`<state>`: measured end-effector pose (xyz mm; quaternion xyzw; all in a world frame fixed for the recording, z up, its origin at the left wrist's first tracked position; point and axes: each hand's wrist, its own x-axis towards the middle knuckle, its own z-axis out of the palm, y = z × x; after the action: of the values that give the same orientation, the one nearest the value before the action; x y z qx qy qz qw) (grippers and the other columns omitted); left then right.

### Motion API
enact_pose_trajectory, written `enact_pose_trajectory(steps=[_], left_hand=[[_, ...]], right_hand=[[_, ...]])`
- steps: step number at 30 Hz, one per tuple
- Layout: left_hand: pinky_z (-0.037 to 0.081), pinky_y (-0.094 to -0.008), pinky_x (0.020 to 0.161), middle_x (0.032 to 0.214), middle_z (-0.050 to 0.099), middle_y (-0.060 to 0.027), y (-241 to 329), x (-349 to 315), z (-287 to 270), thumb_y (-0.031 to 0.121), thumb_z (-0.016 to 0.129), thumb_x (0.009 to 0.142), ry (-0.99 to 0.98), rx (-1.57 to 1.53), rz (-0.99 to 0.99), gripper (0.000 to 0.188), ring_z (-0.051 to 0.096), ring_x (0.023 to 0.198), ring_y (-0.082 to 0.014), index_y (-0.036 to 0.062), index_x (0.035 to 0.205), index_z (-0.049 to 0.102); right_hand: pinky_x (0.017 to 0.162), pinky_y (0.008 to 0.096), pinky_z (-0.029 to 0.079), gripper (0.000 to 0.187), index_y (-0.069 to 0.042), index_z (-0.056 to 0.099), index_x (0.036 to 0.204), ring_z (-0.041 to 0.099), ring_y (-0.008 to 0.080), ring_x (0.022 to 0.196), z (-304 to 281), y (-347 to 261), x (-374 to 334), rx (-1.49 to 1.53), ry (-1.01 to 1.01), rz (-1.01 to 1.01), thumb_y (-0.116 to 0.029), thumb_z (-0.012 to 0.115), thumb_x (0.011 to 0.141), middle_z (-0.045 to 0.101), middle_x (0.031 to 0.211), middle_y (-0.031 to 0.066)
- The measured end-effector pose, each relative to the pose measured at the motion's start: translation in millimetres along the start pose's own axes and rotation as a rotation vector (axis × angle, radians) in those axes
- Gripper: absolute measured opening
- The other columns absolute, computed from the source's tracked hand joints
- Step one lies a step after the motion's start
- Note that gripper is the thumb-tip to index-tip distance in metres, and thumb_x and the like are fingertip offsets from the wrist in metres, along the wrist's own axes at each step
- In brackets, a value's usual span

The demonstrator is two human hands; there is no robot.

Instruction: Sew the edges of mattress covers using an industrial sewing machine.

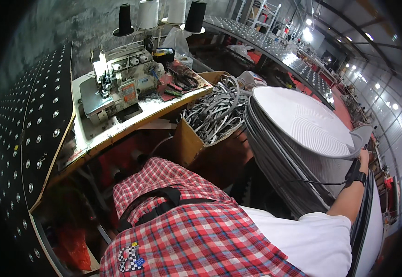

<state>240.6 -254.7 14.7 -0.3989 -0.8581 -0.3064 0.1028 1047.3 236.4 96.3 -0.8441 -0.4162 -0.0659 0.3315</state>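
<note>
Out at the right, my right hand (363, 160) reaches across a tall stack of large rounded mats (275, 143) with grey edges. Its fingers, partly hidden, are closed at the rim of the top white ribbed mat (307, 115). A corner of that mat (362, 136) curls up beside the hand. On my right wrist is a black strap with a thin dark cable. My left hand is out of view.
Left of the stack, a cardboard box (194, 147) holds tangled grey strips (219, 111). An overlock sewing machine (127, 78) stands on a worktable with scissors (182, 83) and thread cones (148, 14). Studded black panels (34, 120) rise at far left; a studded table (275, 46) stands behind.
</note>
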Motion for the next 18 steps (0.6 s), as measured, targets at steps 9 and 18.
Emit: enact_pose_trajectory(steps=[9, 18], left_hand=[[0.043, -0.0317, 0.079, 0.105, 0.055, -0.015, -41, 9, 17, 0.034, 0.041, 0.084, -0.049, -0.081, -0.066, 0.044, 0.054, 0.094, -0.0199, 0.0016, 0.114, 0.046], [0.042, -0.0302, 0.08, 0.109, 0.054, -0.0126, -50, -14, -72, 0.035, 0.037, 0.086, 0.035, -0.363, -0.459, 0.047, 0.053, 0.097, -0.0177, 0.0022, 0.119, 0.043]], right_hand=[[0.068, 0.0433, 0.044, 0.035, -0.001, 0.053, 0.099, 0.057, 0.0361, 0.081, -127, -20, 107, -0.403, 0.269, -0.272, -0.029, 0.044, 0.081, 0.057, 0.084, 0.0248], [0.062, 0.0233, 0.042, 0.029, -0.003, 0.056, 0.099, 0.054, 0.0119, 0.079, -92, -511, -266, 0.572, -0.615, -1.292, -0.019, 0.053, 0.074, 0.059, 0.091, 0.0053]])
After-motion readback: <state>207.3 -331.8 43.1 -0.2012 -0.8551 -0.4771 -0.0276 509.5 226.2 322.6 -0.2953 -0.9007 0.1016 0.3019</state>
